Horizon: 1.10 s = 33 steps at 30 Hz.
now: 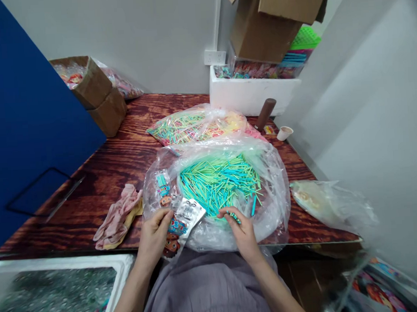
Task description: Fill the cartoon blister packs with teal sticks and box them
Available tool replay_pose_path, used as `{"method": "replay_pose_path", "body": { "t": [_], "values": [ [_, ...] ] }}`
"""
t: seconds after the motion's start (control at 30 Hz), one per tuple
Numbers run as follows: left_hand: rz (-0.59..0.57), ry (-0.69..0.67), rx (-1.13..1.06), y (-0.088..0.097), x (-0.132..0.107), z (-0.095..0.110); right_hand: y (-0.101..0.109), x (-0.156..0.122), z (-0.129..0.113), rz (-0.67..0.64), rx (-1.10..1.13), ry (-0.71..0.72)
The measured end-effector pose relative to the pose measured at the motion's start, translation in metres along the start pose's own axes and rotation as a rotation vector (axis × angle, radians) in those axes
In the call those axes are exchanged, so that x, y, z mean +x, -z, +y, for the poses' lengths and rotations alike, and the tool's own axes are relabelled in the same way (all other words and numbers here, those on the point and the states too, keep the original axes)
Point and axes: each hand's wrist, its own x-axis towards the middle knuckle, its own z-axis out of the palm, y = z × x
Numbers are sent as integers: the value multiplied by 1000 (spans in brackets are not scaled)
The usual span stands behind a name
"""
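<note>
My left hand (156,237) is closed on a small printed pouch (177,227), silver on one part, with a cartoon face on it. In my right hand (243,233) is a small bunch of thin green and blue sticks (233,216), their ends showing between the fingers. Both hands are at the near side of a large clear plastic bag (277,171), which lies open around a heap of green and blue sticks (220,178). Another printed pouch (163,184) with sticks in it lies on the bag's left side, just beyond my left hand.
Behind lies a second clear bag (186,127) of multicoloured sticks. Pink cloth gloves (119,216) rest on the wooden table (91,180) at left. A foam box (250,95), brown cylinder (266,113) and paper cup (284,133) stand at back right. Another foam box (123,263) is below left.
</note>
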Motion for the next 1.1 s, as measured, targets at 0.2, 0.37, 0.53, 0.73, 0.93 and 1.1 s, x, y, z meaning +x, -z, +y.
{"method": "replay_pose_path", "body": {
  "t": [0.2,0.37,0.53,0.73,0.93,1.1],
  "values": [
    [-192,-125,-14,0,-5,3,-1,-3,1,4,26,-25],
    [-224,-109,-69,-1,-16,11,-3,7,3,59,192,-118],
    [-323,-11,-217,-14,-23,27,-9,50,-31,29,705,-218],
    [-378,-58,-255,-24,-22,33,-25,80,-76,-179,965,-368],
    [-355,-79,-302,-29,-22,30,-38,61,-74,-184,962,-460],
    [-315,-96,-331,-35,-25,32,-33,44,-73,-133,726,-399]
  ]
}}
